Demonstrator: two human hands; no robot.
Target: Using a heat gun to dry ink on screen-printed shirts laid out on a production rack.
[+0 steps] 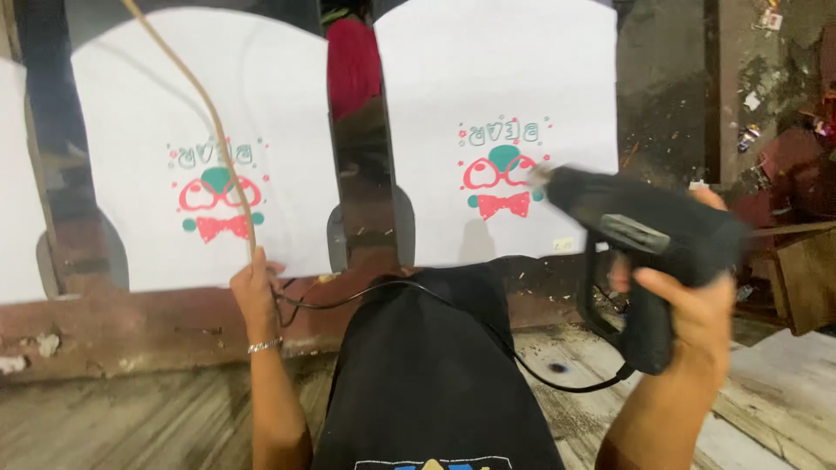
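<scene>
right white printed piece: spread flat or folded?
Spread flat. The right white fabric piece lies unfolded, its print fully showing, with the heat gun in the right hand aimed at it.

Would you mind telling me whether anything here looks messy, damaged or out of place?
Yes. Scraps and debris litter the dark ground at the upper right. A chipped patch shows on the reddish ledge at the left. The white printed fabric pieces lie flat.

Long printing bench (131, 335), reddish, chipped edge: two white printed fabric pieces (209, 148) (501, 130) laid flat side by side, dark gap between.
</scene>
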